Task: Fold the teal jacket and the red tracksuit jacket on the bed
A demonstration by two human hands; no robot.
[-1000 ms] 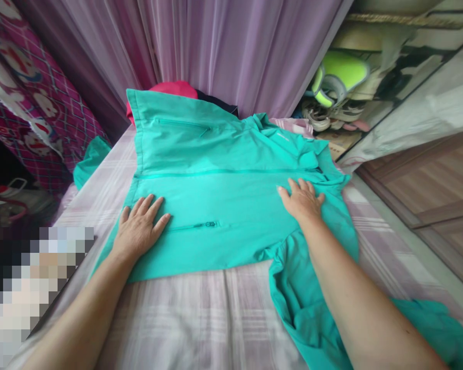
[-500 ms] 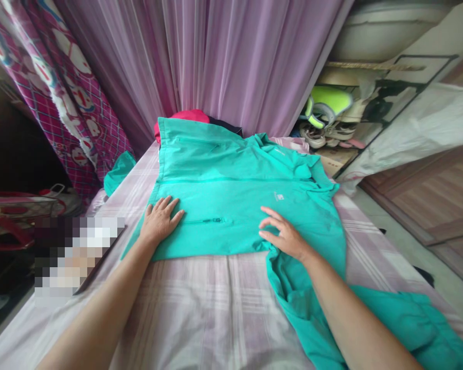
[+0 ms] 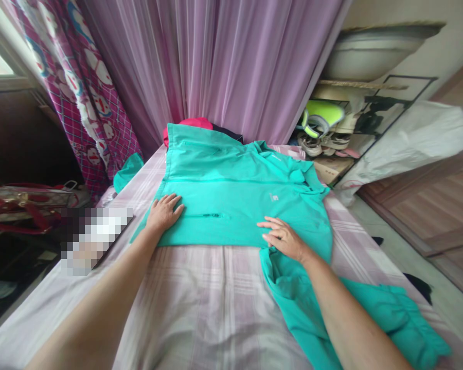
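A turquoise zip jacket lies spread out, front up, with its hem to the left and its collar to the right. My left hand rests flat on the jacket near the hem, beside a zipped pocket. My right hand is over the near chest side, where the near sleeve starts, its fingers loosely bent and apart. That sleeve runs toward me and bends to the right under my right forearm. Neither hand has cloth gripped in it.
Under the jacket is a plaid bedsheet. A blurred-out flat object lies at the left. Red cloth sits behind the jacket, before a purple curtain. At the right stands a rack with shoes and a white plastic bag.
My right hand has moved slightly toward me, down to the top of the sleeve. My left hand stays on the hem side, its fingers closer together. The camera view has shifted a little.
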